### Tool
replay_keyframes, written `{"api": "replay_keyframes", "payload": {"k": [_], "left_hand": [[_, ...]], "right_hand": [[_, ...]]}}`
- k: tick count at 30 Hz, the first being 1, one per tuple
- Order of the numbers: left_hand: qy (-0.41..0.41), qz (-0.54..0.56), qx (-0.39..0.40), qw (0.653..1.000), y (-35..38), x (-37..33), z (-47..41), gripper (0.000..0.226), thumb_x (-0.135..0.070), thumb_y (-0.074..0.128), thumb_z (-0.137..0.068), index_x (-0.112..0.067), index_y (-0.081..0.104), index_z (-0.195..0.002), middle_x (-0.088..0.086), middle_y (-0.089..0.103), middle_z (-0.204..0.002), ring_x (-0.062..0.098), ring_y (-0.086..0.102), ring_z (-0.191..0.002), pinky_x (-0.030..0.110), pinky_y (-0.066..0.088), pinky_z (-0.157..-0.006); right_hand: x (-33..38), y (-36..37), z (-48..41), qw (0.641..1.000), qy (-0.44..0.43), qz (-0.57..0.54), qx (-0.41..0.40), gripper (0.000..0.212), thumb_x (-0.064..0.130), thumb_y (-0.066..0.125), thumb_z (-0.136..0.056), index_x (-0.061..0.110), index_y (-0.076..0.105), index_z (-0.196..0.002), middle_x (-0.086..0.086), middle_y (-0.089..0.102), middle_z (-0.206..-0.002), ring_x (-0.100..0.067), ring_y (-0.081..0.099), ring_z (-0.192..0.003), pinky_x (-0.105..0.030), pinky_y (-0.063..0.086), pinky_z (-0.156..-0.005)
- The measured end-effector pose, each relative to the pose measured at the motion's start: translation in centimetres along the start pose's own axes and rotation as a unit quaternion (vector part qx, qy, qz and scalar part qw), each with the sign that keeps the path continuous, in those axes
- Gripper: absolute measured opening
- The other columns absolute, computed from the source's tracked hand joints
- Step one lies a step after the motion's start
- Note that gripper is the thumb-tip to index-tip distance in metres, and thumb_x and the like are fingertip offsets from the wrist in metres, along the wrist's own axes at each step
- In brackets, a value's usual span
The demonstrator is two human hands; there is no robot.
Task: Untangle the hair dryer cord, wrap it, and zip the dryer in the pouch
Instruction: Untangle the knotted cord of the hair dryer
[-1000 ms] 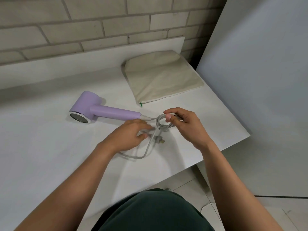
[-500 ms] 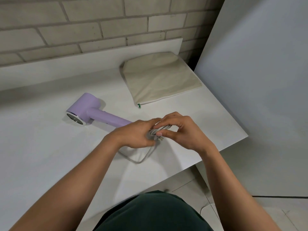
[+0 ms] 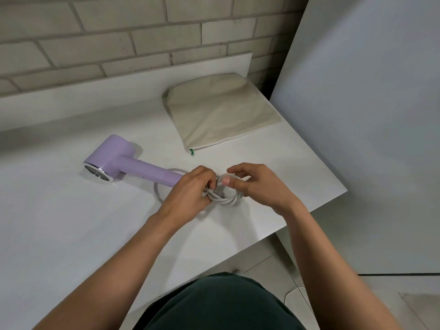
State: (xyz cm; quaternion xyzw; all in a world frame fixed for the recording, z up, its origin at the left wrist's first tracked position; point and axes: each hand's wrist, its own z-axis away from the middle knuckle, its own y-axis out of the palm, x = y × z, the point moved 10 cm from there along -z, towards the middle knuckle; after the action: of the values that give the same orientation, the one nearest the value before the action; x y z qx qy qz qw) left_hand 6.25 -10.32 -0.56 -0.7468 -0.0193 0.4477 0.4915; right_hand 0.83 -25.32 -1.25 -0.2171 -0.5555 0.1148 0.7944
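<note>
The left hand [image 3: 188,194] and right hand [image 3: 257,184] both pinch the coiled cord [image 3: 234,200] near the table's [image 3: 71,234] right edge, with the dryer [image 3: 128,167] lying leftward, its handle pointing at the nearer left hand, and the pouch [image 3: 221,113] behind.

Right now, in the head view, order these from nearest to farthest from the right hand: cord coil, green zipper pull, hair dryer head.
1. cord coil: pinched by the right hand itself.
2. green zipper pull: beyond, leftward.
3. hair dryer head: far left.
</note>
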Motion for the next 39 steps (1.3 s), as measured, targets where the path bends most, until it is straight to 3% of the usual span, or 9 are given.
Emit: {"api": "replay_keyframes", "payload": {"k": [4, 8, 10, 13, 16, 19, 24, 31, 39], "left_hand": [[-0.002, 0.012, 0.020, 1.000, 0.2, 0.2, 0.5, 0.035, -0.012, 0.080, -0.077, -0.023, 0.052, -0.095, -0.008, 0.055, -0.101, 0.013, 0.055, -0.087, 0.038, 0.050, -0.072], [-0.070, 0.091, 0.075, 0.990, -0.2, 0.9, 1.0, 0.073, -0.044, 0.088, -0.074, -0.037, 0.042, -0.131, -0.020, 0.056, -0.120, -0.002, 0.059, -0.106, 0.013, 0.047, -0.083], [-0.098, 0.109, 0.060, 0.987, -0.8, 1.4, 0.8, 0.070, -0.042, 0.084, -0.081, -0.035, 0.043, -0.137, -0.020, 0.061, -0.119, -0.007, 0.060, -0.106, 0.006, 0.046, -0.083], [-0.115, 0.112, -0.002, 0.987, -1.9, 2.1, 0.1, 0.034, -0.022, 0.076, -0.091, -0.025, 0.061, -0.122, -0.013, 0.072, -0.099, -0.004, 0.066, -0.090, 0.020, 0.053, -0.084], [-0.149, 0.150, -0.025, 0.977, -1.9, 2.8, -0.1, 0.023, -0.014, 0.076, -0.089, -0.025, 0.069, -0.107, -0.010, 0.073, -0.085, 0.002, 0.067, -0.074, 0.023, 0.053, -0.077], [-0.165, 0.196, -0.044, 0.966, -1.7, 3.0, -0.2, 0.022, -0.012, 0.075, -0.090, -0.027, 0.071, -0.106, -0.005, 0.072, -0.085, 0.013, 0.070, -0.077, 0.032, 0.058, -0.082], [-0.149, 0.197, -0.046, 0.968, -1.8, 2.6, -0.6, 0.021, -0.014, 0.069, -0.095, -0.028, 0.072, -0.112, 0.001, 0.072, -0.089, 0.017, 0.072, -0.083, 0.038, 0.058, -0.085], [-0.134, 0.200, -0.035, 0.970, -2.3, 1.6, -0.9, 0.024, -0.012, 0.070, -0.094, -0.029, 0.073, -0.111, -0.004, 0.072, -0.095, 0.011, 0.076, -0.078, 0.039, 0.059, -0.089], [-0.111, 0.168, 0.026, 0.979, -1.7, 1.1, -1.5, 0.033, -0.021, 0.073, -0.092, -0.038, 0.063, -0.119, -0.010, 0.072, -0.104, 0.008, 0.074, -0.082, 0.033, 0.058, -0.086]], "right_hand": [[0.7, 0.8, -0.2, 0.999, -0.040, -0.005, -0.009, 0.014, 0.021, 0.077, -0.091, 0.022, 0.078, -0.104, 0.007, 0.077, -0.089, -0.009, 0.071, -0.070, -0.025, 0.053, -0.071], [0.3, 0.5, -0.2, 0.998, -0.035, -0.049, -0.021, 0.015, 0.015, 0.076, -0.092, 0.021, 0.077, -0.106, 0.002, 0.077, -0.092, -0.016, 0.071, -0.067, -0.028, 0.055, -0.071], [0.5, 0.4, -0.1, 0.997, -0.038, -0.071, -0.015, 0.017, 0.011, 0.076, -0.092, 0.019, 0.076, -0.106, 0.000, 0.078, -0.091, -0.017, 0.070, -0.068, -0.032, 0.056, -0.074], [0.8, 0.4, 0.0, 0.995, -0.038, -0.095, -0.007, 0.018, 0.007, 0.076, -0.091, 0.018, 0.075, -0.106, -0.003, 0.079, -0.092, -0.018, 0.069, -0.074, -0.038, 0.057, -0.080], [0.9, 0.3, 0.2, 0.993, -0.031, -0.111, -0.004, 0.020, 0.006, 0.079, -0.089, 0.017, 0.071, -0.104, -0.006, 0.079, -0.093, -0.024, 0.071, -0.082, -0.041, 0.056, -0.083], [0.6, -0.1, 0.5, 0.992, -0.011, -0.126, -0.001, 0.028, 0.007, 0.081, -0.087, 0.018, 0.068, -0.109, -0.008, 0.079, -0.095, -0.033, 0.073, -0.093, -0.047, 0.057, -0.089], [0.8, -1.1, 0.8, 0.993, -0.027, -0.106, -0.038, 0.015, 0.019, 0.082, -0.088, 0.023, 0.075, -0.100, -0.004, 0.075, -0.098, -0.030, 0.075, -0.084, -0.053, 0.061, -0.085], [2.8, -0.9, 0.5, 0.990, -0.084, 0.074, -0.089, 0.015, 0.028, 0.076, -0.091, 0.032, 0.075, -0.106, 0.015, 0.073, -0.094, 0.000, 0.066, -0.081, -0.014, 0.049, -0.072], [3.3, -0.6, 0.6, 0.990, -0.076, 0.014, -0.120, 0.003, 0.023, 0.065, -0.098, 0.025, 0.063, -0.098, 0.010, 0.072, -0.093, -0.011, 0.064, -0.091, -0.032, 0.051, -0.076]]}}
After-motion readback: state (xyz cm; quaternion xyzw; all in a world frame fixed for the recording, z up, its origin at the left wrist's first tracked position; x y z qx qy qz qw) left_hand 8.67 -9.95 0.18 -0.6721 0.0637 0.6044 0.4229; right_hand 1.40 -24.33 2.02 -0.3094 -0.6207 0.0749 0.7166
